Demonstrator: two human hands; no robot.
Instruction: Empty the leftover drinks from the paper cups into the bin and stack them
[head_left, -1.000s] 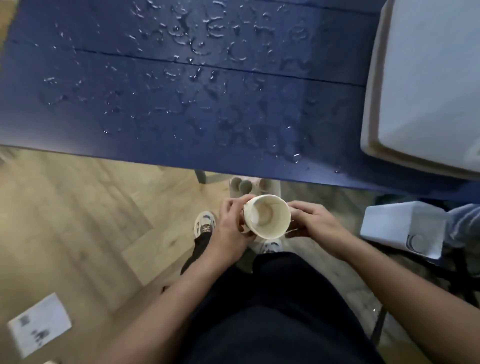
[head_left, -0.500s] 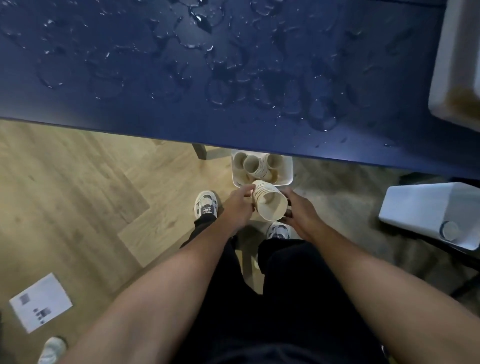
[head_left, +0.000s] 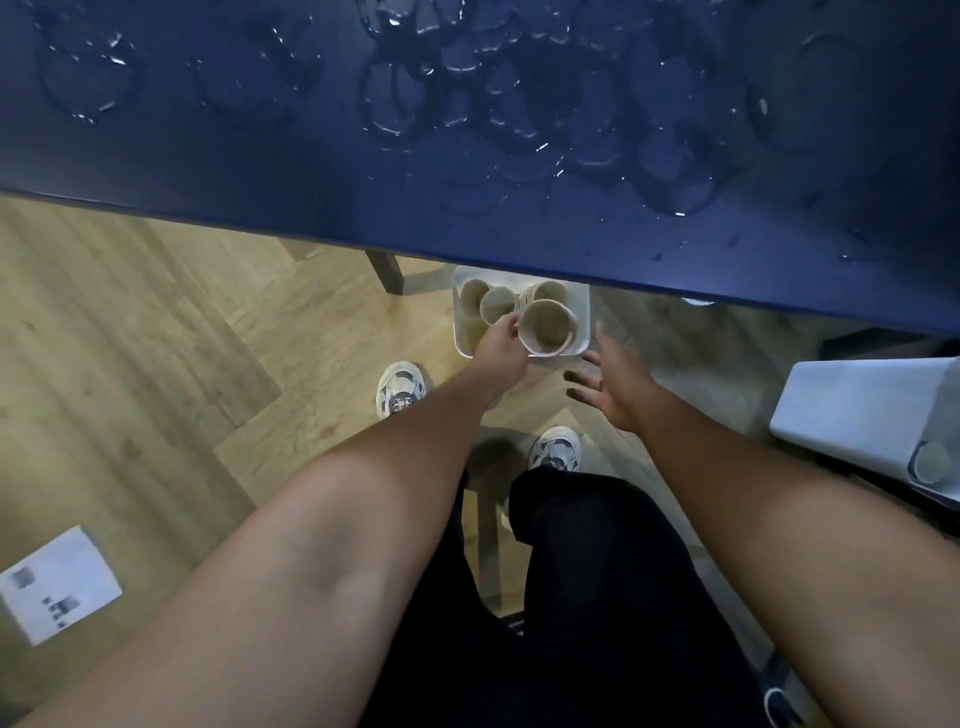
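Left hand (head_left: 501, 345) grips the stacked cups (head_left: 546, 328) over the white bin's (head_left: 582, 317) near edge. Right hand (head_left: 613, 384) hovers open beside it. Lower the stack gently, upright.

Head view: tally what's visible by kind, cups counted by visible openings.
Paper cup openings: 4, one the cup stack in the left hand, three others in the white bin
White bins: 1
Hands: 2, right hand holds nothing
Shoes: 2
Paper sheets on floor: 1
Total: 10
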